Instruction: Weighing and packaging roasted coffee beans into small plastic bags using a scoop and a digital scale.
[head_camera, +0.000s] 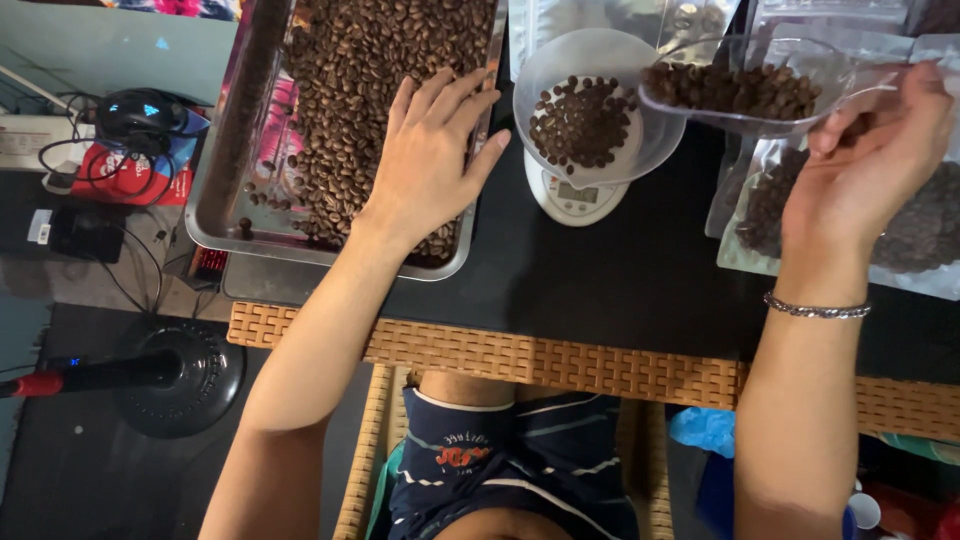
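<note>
Beans tip best slowly: the right hand (865, 160) pinches the clear scoop (745, 85) over the bowl (560, 75) at upper centre; the left hand (430, 150) rests spread on the tray (215, 215).

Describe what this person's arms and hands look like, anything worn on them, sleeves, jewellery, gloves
Both arms are bare from above the elbow down: no sleeves, no gloves. The left hand and its wrist carry nothing: no ring, watch or band shows. The right hand has a thin silver-coloured chain bracelet around the wrist. No ring shows on either hand, though some right fingers are partly hidden.
</note>
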